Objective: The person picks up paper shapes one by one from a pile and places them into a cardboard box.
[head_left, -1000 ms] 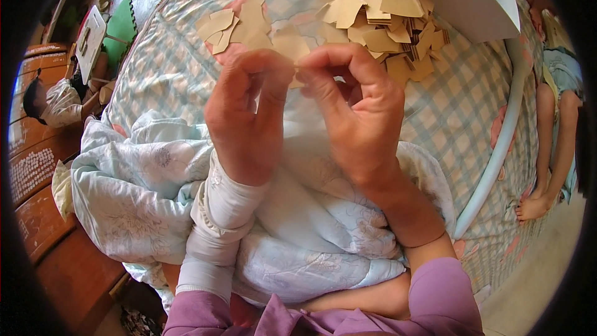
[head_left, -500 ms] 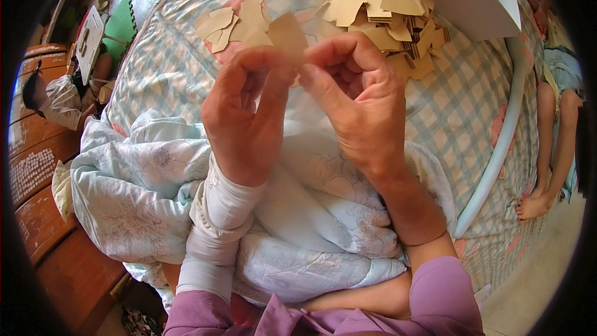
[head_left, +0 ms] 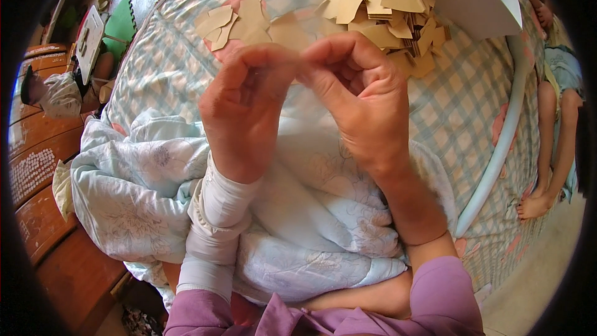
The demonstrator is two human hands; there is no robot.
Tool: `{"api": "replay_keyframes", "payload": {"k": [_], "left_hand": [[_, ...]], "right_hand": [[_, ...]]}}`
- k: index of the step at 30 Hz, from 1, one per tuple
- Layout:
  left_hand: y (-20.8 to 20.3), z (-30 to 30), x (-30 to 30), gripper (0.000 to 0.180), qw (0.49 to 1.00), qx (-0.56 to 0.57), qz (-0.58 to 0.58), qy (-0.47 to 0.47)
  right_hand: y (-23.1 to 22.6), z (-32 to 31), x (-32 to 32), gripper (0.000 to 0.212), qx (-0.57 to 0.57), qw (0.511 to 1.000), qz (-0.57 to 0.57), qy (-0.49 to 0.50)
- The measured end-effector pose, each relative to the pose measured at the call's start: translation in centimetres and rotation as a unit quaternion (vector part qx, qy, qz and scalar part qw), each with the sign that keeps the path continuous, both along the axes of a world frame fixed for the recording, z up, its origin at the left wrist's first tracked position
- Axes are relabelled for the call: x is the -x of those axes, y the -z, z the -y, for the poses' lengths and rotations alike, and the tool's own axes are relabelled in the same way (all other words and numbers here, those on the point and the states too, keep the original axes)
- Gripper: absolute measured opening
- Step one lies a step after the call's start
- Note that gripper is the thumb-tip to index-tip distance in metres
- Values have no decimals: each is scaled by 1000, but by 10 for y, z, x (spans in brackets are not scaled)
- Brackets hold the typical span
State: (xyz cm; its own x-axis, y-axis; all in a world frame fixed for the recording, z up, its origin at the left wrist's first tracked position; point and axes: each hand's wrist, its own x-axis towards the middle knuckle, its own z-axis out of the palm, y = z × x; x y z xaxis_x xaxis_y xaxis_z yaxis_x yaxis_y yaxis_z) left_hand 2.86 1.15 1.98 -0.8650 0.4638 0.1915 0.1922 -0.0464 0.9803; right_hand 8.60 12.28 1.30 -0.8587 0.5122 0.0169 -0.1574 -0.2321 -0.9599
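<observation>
From where I stood, both hands were raised over the quilt (head_left: 149, 211), their fingertips meeting. The left hand (head_left: 245, 96) had thumb and forefinger closed on a flat tan cardboard piece (head_left: 286, 28), which stood out just beyond the fingers. The right hand (head_left: 357, 87) was curled, thumb and forefinger together against the left fingertips; I couldn't tell whether it gripped the cardboard too, as the meeting point was blurred.

The piece's visible end pointed to the far side of the bed, a blunt corner at its top. Its long axis seemed to run near to far, but the near end was hidden behind the fingers, so I couldn't be certain.

Beyond the left hand lay a small loose group of cut pieces (head_left: 217, 23) on the checked sheet (head_left: 460, 102); its longest piece (head_left: 252, 12) also lay near to far. Farther off to the right was a heaped pile of cut pieces (head_left: 379, 9), pointing every which way, with a white box (head_left: 466, 6) just beside it. Along the right side a pale blue bar (head_left: 497, 174) stretched from near to far.
</observation>
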Motion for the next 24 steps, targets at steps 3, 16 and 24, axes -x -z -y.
{"api": "replay_keyframes", "payload": {"k": [3,16,24], "left_hand": [[-1,-1,-3,8,999,16,-26,-10],[11,2,1,7,984,99,-136,-60],[11,0,0,11,990,87,-94,-60]], "right_hand": [[-3,4,-1,8,42,999,-17,3],[3,7,-1,10,-117,991,-40,48],[3,-1,-2,6,-347,935,-7,71]]}}
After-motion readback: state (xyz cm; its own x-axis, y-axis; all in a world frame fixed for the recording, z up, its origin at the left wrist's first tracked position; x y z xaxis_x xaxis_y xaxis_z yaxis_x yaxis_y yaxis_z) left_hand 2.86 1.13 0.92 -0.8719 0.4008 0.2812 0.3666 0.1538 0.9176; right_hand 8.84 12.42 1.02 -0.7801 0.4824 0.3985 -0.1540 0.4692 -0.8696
